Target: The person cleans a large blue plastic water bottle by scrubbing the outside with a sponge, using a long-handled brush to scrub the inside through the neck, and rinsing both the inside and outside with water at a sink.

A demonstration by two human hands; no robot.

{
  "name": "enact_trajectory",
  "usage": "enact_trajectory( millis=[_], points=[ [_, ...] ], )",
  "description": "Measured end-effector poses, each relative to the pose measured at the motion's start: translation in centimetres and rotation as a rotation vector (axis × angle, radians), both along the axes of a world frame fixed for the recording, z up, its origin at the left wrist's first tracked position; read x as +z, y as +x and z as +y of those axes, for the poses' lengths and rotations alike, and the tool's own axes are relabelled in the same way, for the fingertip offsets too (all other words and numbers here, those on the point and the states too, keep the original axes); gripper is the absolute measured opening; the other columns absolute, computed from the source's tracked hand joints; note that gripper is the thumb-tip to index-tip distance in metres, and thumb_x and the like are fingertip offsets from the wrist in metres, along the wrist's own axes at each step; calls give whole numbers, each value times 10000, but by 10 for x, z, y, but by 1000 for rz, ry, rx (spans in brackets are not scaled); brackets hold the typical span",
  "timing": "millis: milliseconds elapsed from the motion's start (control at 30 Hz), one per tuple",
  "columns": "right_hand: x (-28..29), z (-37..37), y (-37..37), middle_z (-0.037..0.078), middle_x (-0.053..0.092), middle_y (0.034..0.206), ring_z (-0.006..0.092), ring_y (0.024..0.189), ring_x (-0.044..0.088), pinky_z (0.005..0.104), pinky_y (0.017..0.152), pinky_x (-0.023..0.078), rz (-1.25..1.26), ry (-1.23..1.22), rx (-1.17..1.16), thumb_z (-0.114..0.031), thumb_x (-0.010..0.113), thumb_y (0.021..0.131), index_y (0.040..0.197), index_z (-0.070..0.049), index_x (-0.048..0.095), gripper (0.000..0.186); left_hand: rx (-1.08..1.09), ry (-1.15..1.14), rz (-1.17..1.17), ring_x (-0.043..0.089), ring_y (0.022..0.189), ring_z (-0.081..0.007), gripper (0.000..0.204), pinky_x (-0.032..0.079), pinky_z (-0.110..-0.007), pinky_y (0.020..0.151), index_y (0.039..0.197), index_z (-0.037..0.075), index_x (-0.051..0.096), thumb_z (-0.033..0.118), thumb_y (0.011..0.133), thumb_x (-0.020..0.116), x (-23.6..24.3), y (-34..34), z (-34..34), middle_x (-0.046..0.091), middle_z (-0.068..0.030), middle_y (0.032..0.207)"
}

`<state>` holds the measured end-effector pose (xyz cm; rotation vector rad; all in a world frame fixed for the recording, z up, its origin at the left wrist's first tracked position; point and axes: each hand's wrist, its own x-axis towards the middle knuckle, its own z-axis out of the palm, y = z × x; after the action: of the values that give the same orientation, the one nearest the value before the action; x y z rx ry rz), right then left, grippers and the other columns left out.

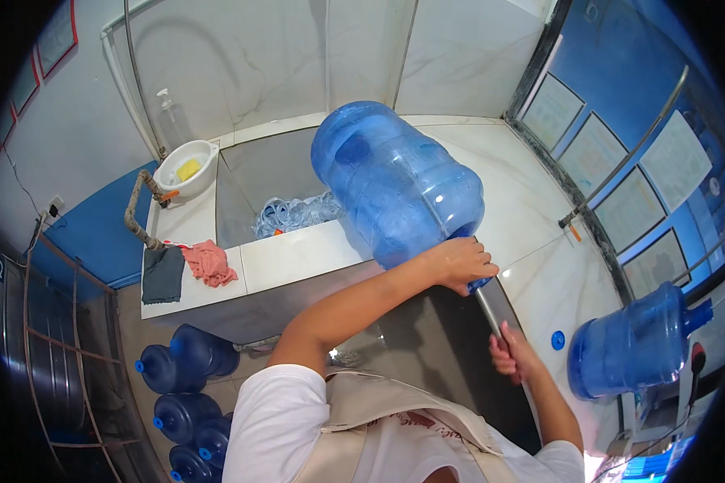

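Note:
A large blue water jug (pixel 395 181) lies tilted over the basin's edge, its neck toward me. My left hand (pixel 459 262) is closed round that neck. A shiny metal rod (pixel 487 307) runs from the jug's mouth down to my right hand (pixel 511 354), whose fingers are curled on it; the rod's far end is hidden. Behind the jug, the basin (pixel 258 169) holds a heap of clear tubing or plastic (pixel 294 213). A small blue cap (pixel 558 340) rests on the tiled ledge at the right.
A white bowl with a yellow sponge (pixel 188 169), pink cloth (pixel 209 262) and dark cloth (pixel 161 275) sit on the left ledge. Several jugs (pixel 185 412) stand on the floor below, beside a metal rack (pixel 60 350). Another jug (pixel 624 342) lies at the right, near a standing pipe (pixel 628 153).

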<state>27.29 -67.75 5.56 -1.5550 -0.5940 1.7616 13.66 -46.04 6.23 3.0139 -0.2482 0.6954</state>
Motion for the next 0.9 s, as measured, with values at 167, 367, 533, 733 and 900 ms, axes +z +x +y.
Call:
enact_trajectory(
  millis=[167,367,533,733,900],
  points=[
    [-2,-25,9,131,436,465,262,382,415,359,372,329,-506,204,118,-428,446,847,689,-19,454,438,-109,6,-1,523,744,-239,454,417,-351,665,836,108,450,256,508,726,6,-3,2,499,-47,749],
    [75,19,-16,225,490,544,400,523,469,440,481,347,-1458,373,341,-363,475,842,686,16,467,411,-28,-89,-27,536,715,-289,459,428,-380,614,854,82,457,240,512,718,35,-20,40,515,-91,732],
    [107,98,2,191,478,531,336,431,420,401,433,348,-1473,529,369,-362,452,857,689,7,451,405,178,-250,29,541,747,-317,414,425,-399,620,862,56,455,200,541,674,74,-16,79,539,-127,752],
    [121,182,-20,-24,336,477,54,339,291,205,287,229,-593,70,268,-386,402,883,638,-80,393,392,155,-303,53,547,724,-324,406,426,-412,599,869,52,454,202,549,654,61,-24,138,545,-132,734],
    [95,225,-38,-23,325,467,50,322,261,194,271,203,-265,-110,181,-444,413,864,664,-76,400,419,76,-343,185,559,674,-335,521,430,-424,565,943,55,458,278,518,660,26,-32,190,563,-150,683]
  ],
)
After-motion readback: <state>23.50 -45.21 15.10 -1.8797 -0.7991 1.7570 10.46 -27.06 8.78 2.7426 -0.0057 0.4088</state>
